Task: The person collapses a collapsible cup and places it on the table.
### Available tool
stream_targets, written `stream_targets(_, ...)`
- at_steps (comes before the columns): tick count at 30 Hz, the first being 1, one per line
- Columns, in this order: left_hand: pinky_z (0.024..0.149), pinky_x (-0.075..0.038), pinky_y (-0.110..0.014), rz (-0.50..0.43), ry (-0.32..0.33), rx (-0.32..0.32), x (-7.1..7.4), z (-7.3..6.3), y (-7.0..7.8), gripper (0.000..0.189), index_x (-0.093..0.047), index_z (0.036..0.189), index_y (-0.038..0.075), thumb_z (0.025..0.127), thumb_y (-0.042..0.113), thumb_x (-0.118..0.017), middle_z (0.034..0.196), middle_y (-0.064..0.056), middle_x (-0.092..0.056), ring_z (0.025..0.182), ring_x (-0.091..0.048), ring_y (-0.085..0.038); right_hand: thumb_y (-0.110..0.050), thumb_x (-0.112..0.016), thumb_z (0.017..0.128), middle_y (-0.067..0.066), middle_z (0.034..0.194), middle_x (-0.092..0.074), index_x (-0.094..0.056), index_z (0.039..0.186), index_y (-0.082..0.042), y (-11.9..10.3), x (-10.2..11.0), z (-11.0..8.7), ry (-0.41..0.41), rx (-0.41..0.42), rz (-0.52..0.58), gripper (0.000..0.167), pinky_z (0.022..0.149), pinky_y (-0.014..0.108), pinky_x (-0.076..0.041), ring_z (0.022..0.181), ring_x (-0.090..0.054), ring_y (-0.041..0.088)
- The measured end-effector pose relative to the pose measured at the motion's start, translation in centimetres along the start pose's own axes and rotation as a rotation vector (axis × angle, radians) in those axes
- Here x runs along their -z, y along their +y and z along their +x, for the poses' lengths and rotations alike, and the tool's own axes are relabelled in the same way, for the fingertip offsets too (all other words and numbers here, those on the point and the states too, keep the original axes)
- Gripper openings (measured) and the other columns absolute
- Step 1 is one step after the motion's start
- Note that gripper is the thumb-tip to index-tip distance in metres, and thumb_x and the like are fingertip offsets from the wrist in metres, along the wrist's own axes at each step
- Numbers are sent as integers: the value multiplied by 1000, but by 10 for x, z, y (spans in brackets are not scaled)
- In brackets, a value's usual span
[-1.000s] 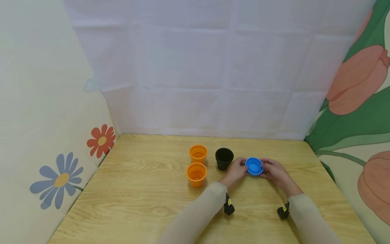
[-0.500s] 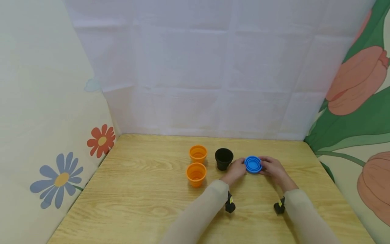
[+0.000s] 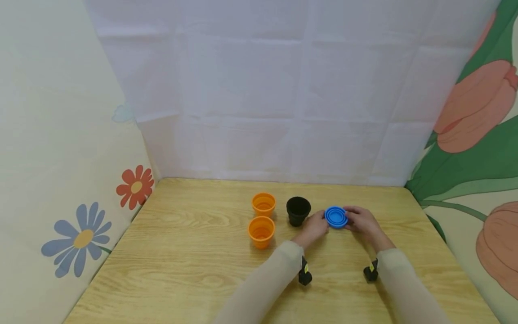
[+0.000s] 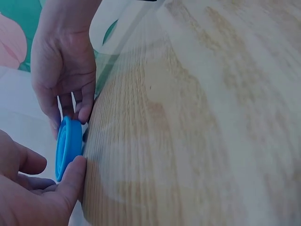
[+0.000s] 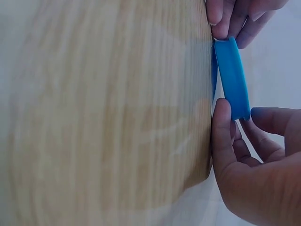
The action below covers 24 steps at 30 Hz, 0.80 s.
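A blue collapsible cup (image 3: 336, 217), folded down to a flat ringed disc, sits between both hands at the right of the table. My left hand (image 3: 314, 228) holds its left edge; in the left wrist view the index finger lies against its lower side and the thumb stands off from it. At the opposite edge, my right hand (image 3: 363, 225) pinches it, thumb near the rim and fingers at the base in the right wrist view. The blue cup (image 5: 233, 77) shows a narrow gap over the tabletop there, with its base side tilted slightly.
A black cup (image 3: 297, 210) stands upright just left of my left hand. Farther left are two orange cups, one behind (image 3: 263, 204) and one in front (image 3: 261, 231). The wood-patterned table (image 3: 182, 252) ends at a white cloth backdrop (image 3: 251, 112).
Both hands keep hold of the blue cup, which has moved slightly away and left. The right hand has shifted a little left with it. The black and orange cups stay put.
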<state>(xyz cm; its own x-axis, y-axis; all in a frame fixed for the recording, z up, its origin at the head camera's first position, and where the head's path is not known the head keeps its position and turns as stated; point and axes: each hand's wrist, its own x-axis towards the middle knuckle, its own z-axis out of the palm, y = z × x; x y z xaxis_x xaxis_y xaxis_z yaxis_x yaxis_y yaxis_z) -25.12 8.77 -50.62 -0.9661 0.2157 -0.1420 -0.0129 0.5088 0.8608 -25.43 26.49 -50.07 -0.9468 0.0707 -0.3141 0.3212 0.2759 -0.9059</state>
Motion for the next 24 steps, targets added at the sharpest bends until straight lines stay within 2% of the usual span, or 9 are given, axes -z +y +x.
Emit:
stream_targets(2,73,-52,-26,8,-7,5,-1,-2,0,43,-58,139,5,97,7,-56,92,-2,-66,77,-60,-14,-12,-43,108,30,142,-47,-40,150,6,-1,0,1,10,-22,-6,45,82,30,-61,100,-62,21)
stream_targets(6,75,-55,-30,-40,-30,-9,-2,-6,-1,43,-53,143,0,100,8,-54,89,-5,-66,75,-61,-16,-11,-43,108,30,141,-48,-41,149,5,-1,0,2,25,-35,-5,45,82,30,-61,104,-61,25)
stream_targets(10,97,-54,-39,-38,-27,-65,-3,-9,-4,42,-55,140,-2,100,8,-56,113,-12,-70,100,-66,-21,-11,-44,107,30,141,-47,-42,148,7,-1,0,2,33,-15,-6,44,80,29,-61,102,-62,23)
stream_targets(13,109,-46,-42,-11,-44,-101,-2,-12,-6,44,-54,140,-3,98,9,-57,134,-16,-64,124,-60,-26,-10,-44,107,31,142,-47,-43,146,8,-2,0,0,38,4,-7,43,80,29,-61,103,-62,25)
stream_targets(15,112,-44,-42,9,-69,-118,-1,-15,-6,47,-52,142,-4,98,9,-56,142,-17,-58,133,-54,-28,-11,-43,107,31,142,-47,-44,145,8,-3,-1,-2,41,12,-24,43,82,31,-61,107,-62,27)
stream_targets(17,112,-43,-40,46,-90,-146,2,-20,-5,50,-49,145,-3,97,10,-57,146,-16,-54,131,-55,-26,-13,-44,107,31,143,-47,-44,145,8,-4,-1,-4,46,19,-42,43,85,34,-60,111,-61,30)
stream_targets(20,103,-50,-35,68,-142,-186,9,-31,-1,54,-45,149,-1,98,12,-57,148,-14,-53,113,-62,-21,-15,-45,106,30,143,-48,-46,144,7,-5,0,-6,61,33,-103,43,86,35,-59,113,-61,33)
stream_targets(22,93,-54,-33,68,-188,-203,14,-40,3,55,-42,151,1,99,13,-57,147,-12,-54,97,-62,-18,-14,-46,105,31,140,-51,-49,142,7,-5,1,-8,77,66,-161,42,83,34,-58,108,-63,32)
stream_targets(24,89,-54,-30,74,-228,-224,20,-49,8,56,-40,153,3,101,15,-57,147,-9,-53,96,-61,-14,-14,-46,104,29,136,-55,-53,139,6,-6,2,-10,98,100,-223,41,78,32,-56,103,-64,31)
